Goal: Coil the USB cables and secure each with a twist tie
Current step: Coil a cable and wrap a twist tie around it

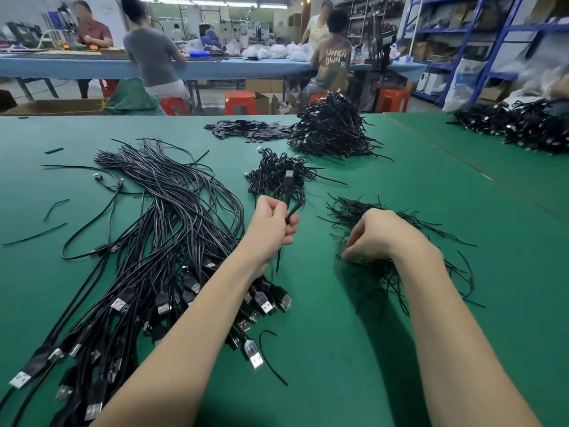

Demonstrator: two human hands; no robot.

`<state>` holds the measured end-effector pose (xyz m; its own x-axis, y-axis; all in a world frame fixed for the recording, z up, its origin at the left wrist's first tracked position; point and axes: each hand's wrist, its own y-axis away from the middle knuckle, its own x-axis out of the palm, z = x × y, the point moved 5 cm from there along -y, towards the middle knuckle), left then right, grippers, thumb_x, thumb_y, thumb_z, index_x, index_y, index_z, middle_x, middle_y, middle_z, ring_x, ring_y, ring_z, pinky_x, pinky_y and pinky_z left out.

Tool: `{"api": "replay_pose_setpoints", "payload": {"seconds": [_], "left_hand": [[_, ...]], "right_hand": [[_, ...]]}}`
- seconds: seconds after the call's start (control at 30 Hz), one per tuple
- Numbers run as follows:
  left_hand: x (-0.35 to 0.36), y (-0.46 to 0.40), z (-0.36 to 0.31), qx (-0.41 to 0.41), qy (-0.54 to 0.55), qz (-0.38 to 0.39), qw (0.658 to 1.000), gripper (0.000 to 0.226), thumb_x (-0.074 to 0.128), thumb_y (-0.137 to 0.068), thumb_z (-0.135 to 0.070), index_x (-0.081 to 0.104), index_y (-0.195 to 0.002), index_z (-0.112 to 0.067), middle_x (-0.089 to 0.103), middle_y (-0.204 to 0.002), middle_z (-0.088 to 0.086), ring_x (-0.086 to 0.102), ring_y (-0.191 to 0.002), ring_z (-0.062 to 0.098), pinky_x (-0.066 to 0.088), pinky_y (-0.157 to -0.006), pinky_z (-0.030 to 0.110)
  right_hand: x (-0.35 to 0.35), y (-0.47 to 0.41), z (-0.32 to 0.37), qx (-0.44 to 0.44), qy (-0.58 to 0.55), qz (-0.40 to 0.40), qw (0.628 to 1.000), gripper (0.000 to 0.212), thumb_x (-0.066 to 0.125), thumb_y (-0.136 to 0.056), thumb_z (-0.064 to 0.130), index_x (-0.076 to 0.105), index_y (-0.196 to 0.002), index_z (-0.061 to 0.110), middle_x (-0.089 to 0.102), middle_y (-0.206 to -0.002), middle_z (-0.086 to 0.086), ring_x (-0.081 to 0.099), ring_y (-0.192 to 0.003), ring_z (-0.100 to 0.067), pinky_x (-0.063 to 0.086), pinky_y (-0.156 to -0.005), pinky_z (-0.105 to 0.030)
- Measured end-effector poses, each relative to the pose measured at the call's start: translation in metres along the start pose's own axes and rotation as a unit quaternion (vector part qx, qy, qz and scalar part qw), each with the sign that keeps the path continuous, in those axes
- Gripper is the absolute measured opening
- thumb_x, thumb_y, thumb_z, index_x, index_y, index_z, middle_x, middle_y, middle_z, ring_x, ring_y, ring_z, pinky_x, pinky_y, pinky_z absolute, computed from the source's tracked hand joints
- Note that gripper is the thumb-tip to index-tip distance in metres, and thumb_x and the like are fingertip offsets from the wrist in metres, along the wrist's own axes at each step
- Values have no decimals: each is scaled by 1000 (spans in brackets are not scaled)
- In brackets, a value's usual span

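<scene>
Left grip (274,221) pinching coiled cable (294,200) — right grip (374,235) curled, fingertips on twist ties (385,266)

Green table (354,349); beyond—blue workbench (77,67), orange stools (240,102), blue shelving (492,41); bright overhead light.

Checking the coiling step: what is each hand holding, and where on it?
Left hand grips a coiled USB cable at the gathered bottom of its loops. Right hand reaches into the twist ties; its grip is hidden.
</scene>
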<state>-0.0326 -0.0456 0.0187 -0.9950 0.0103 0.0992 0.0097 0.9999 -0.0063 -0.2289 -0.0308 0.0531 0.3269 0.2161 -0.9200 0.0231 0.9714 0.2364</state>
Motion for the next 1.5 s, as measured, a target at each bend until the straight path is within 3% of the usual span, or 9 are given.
{"api": "replay_pose_setpoints", "payload": {"seconds": [0.27,0.37,0.43,0.53,0.83,0.87,1.03,1.2,1.5], "left_hand": [[1,1,3,-6,-12,4,1000,11,34,-107,-18,36,-96,-18,55,-77,1,43,-51,4,34,-44,17],[0,1,4,-5,-9,-2,1000,12,34,-107,-17,36,-95,-17,55,-76,1,42,-50,4,33,-43,16],[-1,0,3,-3,-4,-4,1000,13,34,-107,-16,36,-94,-17,54,-75,1,42,-50,4,32,-43,16],[-2,-1,2,-1,-4,-7,1000,14,34,-107,-16,35,-93,-18,54,-75,1,42,-50,5,31,-42,16],[8,3,1,-7,3,14,1000,16,34,-107,-16,35,-91,-16,51,-69,-1,38,-52,7,29,-42,17],[10,3,0,-5,3,18,1000,16,34,-107,-17,36,-92,-16,52,-68,-1,38,-52,7,29,-42,17],[9,2,-1,6,1,12,1000,14,35,-106,-11,40,-93,-15,53,-63,-6,41,-49,4,31,-42,17],[4,2,0,1,-6,-1,1000,11,38,-105,-15,42,-95,-13,55,-60,-9,43,-49,3,33,-41,16],[0,2,6,2,-42,-18,999,17,40,-105,-27,38,-91,-17,51,-65,-5,41,-47,4,33,-41,17]], "right_hand": [[12,-4,8,-29,43,13,999,15,70,-86,28,75,-99,19,70,-104,-5,66,-97,-24,58,-86,-38],[5,0,19,-98,-99,3,990,13,61,-96,23,72,-97,16,74,-88,0,68,-75,-11,53,-63,-24],[-7,3,23,-130,-297,-21,946,8,63,-98,12,71,-98,10,74,-79,-2,66,-60,-7,52,-55,-18],[-18,10,27,-171,-512,-22,841,7,66,-96,2,70,-101,4,75,-82,-8,70,-70,-14,57,-62,-21],[-8,13,51,-283,-686,-28,670,10,63,-92,-8,67,-96,0,77,-101,-13,74,-93,-21,58,-82,-25],[-4,11,53,-287,-677,-31,677,11,63,-92,-8,68,-95,0,77,-101,-13,74,-94,-21,58,-83,-26],[12,6,59,-306,-399,-201,841,10,71,-90,3,73,-89,13,77,-88,3,72,-82,-13,59,-76,-35],[13,6,59,-324,-331,-268,845,13,69,-88,6,71,-87,19,75,-87,12,72,-85,-6,59,-84,-37],[21,5,56,-326,-298,-245,863,8,70,-86,6,70,-87,14,74,-85,13,72,-86,-4,59,-88,-35]]}}
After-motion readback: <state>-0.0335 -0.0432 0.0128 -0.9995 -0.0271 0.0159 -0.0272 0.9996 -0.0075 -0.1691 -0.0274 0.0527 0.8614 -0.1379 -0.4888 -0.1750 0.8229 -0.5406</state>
